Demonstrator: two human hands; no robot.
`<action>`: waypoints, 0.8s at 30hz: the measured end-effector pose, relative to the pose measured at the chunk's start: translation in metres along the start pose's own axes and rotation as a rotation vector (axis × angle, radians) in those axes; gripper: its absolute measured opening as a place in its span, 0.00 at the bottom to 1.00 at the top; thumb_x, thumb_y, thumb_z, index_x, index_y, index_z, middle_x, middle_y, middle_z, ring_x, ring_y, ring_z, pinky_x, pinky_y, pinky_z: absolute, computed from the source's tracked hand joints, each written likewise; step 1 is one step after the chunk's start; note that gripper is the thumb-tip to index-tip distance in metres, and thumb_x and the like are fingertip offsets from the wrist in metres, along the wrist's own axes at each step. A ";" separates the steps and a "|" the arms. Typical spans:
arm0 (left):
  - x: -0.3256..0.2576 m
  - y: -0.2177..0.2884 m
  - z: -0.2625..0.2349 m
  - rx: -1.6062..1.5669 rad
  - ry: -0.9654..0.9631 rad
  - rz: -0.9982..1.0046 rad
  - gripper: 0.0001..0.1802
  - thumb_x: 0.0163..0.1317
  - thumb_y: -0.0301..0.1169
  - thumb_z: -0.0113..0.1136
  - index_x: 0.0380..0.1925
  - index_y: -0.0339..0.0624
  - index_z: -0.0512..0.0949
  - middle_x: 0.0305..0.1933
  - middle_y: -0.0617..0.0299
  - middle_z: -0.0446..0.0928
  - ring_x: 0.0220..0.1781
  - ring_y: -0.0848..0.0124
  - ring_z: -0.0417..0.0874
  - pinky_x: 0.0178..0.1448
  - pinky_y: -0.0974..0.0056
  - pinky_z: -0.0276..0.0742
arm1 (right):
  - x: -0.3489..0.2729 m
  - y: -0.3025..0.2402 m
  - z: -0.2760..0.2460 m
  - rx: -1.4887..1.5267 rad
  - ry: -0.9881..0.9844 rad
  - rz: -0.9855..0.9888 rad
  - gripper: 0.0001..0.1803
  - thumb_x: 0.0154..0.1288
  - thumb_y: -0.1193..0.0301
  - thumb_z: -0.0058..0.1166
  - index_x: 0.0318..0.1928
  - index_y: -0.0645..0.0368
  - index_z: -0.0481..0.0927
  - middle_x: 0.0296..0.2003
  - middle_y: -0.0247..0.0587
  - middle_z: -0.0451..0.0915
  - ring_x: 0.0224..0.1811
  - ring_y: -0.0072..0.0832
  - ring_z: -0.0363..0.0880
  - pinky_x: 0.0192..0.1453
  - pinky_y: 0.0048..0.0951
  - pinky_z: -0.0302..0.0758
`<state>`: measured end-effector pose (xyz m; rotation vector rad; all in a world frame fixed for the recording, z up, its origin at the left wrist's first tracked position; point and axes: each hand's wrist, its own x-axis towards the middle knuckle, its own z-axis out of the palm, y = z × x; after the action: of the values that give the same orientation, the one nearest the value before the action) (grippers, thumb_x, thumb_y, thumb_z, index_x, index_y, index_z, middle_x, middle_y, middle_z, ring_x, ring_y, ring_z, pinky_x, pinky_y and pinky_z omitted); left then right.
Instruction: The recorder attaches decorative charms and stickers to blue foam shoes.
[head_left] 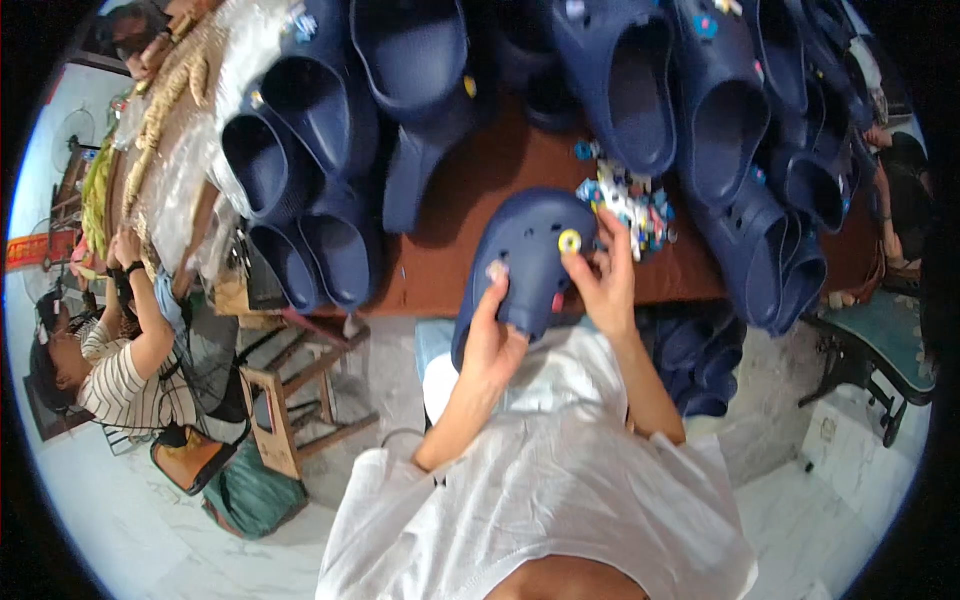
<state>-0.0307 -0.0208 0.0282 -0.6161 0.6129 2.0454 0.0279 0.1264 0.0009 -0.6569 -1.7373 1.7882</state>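
Where charm [570,241] (yellow) sits, right hand [608,284] touches clog [522,232].

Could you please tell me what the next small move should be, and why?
Probably press the yellow charm with the right hand: its thumb is at the charm, the left hand holds the navy clog, and full seating cannot be seen.

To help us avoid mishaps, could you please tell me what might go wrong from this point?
The small, round yellow charm at the right hand might come loose; whether it is fully seated cannot be told.
The navy-blue, round-toed clog, gripped in the left hand, could twist or slip if pressed unevenly.
The loose heap of small white, blue and multicoloured charms lies close to the right hand, so a stray movement might scatter some.
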 end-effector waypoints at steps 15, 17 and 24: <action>-0.017 0.014 0.045 -0.375 -0.191 -0.061 0.18 0.63 0.37 0.58 0.52 0.46 0.73 0.57 0.59 0.75 0.59 0.62 0.75 0.62 0.57 0.73 | -0.102 0.007 0.006 -0.194 -0.440 0.003 0.40 0.57 0.72 0.61 0.64 0.65 0.52 0.51 0.51 0.70 0.49 0.35 0.76 0.49 0.32 0.76; -0.019 0.013 0.059 -0.354 -0.197 -0.053 0.18 0.63 0.37 0.58 0.52 0.44 0.73 0.57 0.59 0.75 0.60 0.62 0.74 0.64 0.56 0.71 | -0.102 0.006 0.008 -0.214 -0.422 0.142 0.37 0.57 0.76 0.60 0.63 0.65 0.53 0.49 0.51 0.73 0.46 0.33 0.77 0.48 0.30 0.76; -0.030 0.013 0.089 -0.363 -0.424 -0.128 0.23 0.61 0.36 0.62 0.53 0.42 0.70 0.57 0.58 0.74 0.61 0.61 0.72 0.69 0.55 0.65 | -0.084 0.013 0.002 -0.157 -0.125 -0.131 0.30 0.62 0.70 0.53 0.60 0.68 0.58 0.47 0.53 0.74 0.47 0.34 0.77 0.50 0.31 0.75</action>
<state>-0.0445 0.0107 0.1169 -0.3914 -0.0466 2.0928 0.0863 0.0673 -0.0144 -0.4900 -1.9725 1.6471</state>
